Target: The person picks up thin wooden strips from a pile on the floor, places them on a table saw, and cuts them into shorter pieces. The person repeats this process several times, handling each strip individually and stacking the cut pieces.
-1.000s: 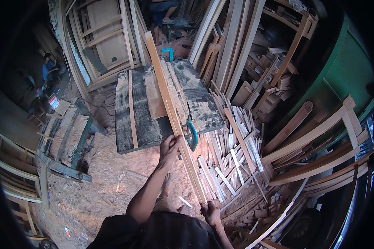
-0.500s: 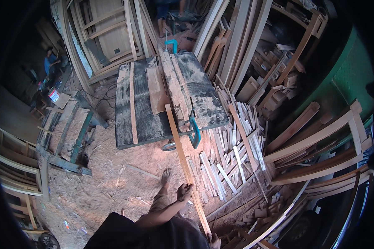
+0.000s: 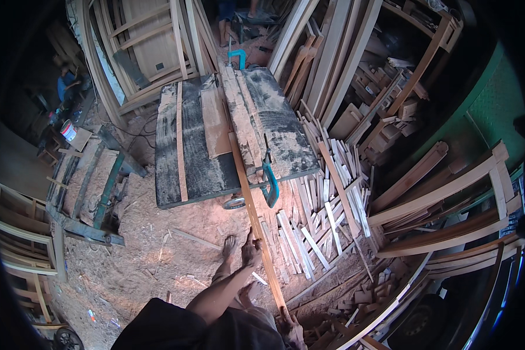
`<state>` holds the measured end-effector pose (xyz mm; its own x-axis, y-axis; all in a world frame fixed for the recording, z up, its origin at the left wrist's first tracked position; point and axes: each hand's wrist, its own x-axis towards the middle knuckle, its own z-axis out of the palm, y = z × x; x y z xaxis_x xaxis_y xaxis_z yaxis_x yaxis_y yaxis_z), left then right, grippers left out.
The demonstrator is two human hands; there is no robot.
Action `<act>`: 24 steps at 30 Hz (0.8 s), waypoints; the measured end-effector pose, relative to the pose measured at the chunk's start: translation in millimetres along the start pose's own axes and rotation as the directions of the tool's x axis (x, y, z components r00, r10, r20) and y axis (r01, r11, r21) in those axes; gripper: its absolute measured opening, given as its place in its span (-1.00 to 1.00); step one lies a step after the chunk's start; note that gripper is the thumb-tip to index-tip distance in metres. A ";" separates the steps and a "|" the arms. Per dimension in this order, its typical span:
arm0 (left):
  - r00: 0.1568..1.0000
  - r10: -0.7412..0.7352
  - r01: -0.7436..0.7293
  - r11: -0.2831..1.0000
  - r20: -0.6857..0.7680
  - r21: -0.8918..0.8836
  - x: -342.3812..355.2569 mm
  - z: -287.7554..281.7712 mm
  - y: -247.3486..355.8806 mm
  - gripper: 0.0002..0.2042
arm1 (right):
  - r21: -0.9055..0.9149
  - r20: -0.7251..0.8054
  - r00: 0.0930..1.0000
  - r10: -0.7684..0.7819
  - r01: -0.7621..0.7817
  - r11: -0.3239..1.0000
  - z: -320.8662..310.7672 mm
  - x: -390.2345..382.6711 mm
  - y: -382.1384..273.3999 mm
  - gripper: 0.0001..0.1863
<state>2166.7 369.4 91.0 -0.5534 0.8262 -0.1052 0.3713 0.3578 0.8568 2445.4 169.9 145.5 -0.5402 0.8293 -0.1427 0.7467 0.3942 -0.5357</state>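
Observation:
A long, narrow wooden strip [image 3: 255, 224] runs from near my body up onto a black, sawdust-covered saw table [image 3: 198, 175]. Its far end lies beside a straight wooden fence board [image 3: 245, 131]. My left hand [image 3: 251, 253] is closed on the strip partway along, between the table and my body, with a finger pointing forward along its left edge. At the near end, my right hand [image 3: 293, 331] grips the strip, its fingers partly hidden. One teal clamp [image 3: 270, 185] holds the fence at the table's front edge, and another teal clamp [image 3: 237, 57] sits at the back.
Cut sticks [image 3: 309, 227] lie piled right of the table. Curved wooden frame pieces [image 3: 443, 192] stand farther right. Tall boards [image 3: 338, 64] lean behind. A sawdust-covered bench [image 3: 93, 186] stands left, and a handwheel [image 3: 234, 202] sits under the table edge. Other people are in the background.
The strip has slid forward over the table, and my right hand has moved forward with it. My left hand has shifted forward and slightly left. The view has moved slightly.

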 end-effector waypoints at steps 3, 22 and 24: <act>0.997 -0.070 0.070 0.998 0.023 -0.004 15.7 -10.5 15.8 -0.38 | 0.142 0.040 0.982 0.185 -0.188 0.972 -7.4 18.7 -12.8 -0.40; 0.999 -0.038 0.039 0.999 -0.030 0.019 76.3 -4.1 9.4 -0.33 | 0.061 0.208 0.909 0.360 -0.379 0.923 -15.3 84.2 -23.7 -0.39; 0.999 -0.032 0.032 0.999 -0.024 0.020 86.4 -6.4 11.4 -0.30 | 0.063 0.194 0.917 0.348 -0.366 0.929 -17.9 95.0 -27.0 -0.39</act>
<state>2118.3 442.1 94.9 -0.5829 0.8036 -0.1203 0.3682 0.3932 0.8425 2380.8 245.1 161.3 -0.3109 0.8208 -0.4792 0.8667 0.0379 -0.4974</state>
